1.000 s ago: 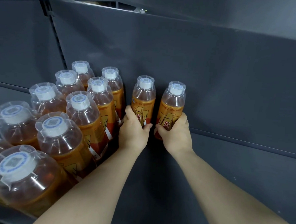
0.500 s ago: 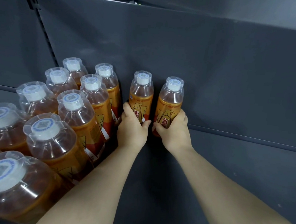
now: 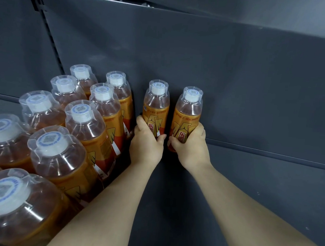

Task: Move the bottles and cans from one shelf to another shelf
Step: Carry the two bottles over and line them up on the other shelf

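Between the two forearms, at the back of the dark grey shelf [image 3: 249, 185], I see two bottles standing upright and just beside each other, close to the back panel [image 3: 217, 78]. My view is from above and behind the hands.

Left hand [image 3: 147, 142]: curled round the lower half of the left bottle [image 3: 156, 105], thumb across the orange label at the front, fingers wrapped round the far side.

Right hand [image 3: 191, 145]: curled in the same way round the lower half of the right bottle [image 3: 189, 113], thumb at the front, fingers round the outer side. The two thumb tips lie near each other but apart.

Both bottles hold amber liquid and carry a white cap [image 3: 158, 88] under a clear plastic cover. The hands hide the bases, so I cannot tell whether the bottles rest on the shelf or are held just above it.

To the outer side of the left hand, a block of bottles [image 3: 92, 130] of the same kind stands in rows, running from the back panel toward the camera. Its nearest bottle is just beside the left hand's knuckles. Beyond this block, a slotted post [image 3: 49, 34] rises along the back panel. To the outer side of the right hand I see only shelf floor and back panel.
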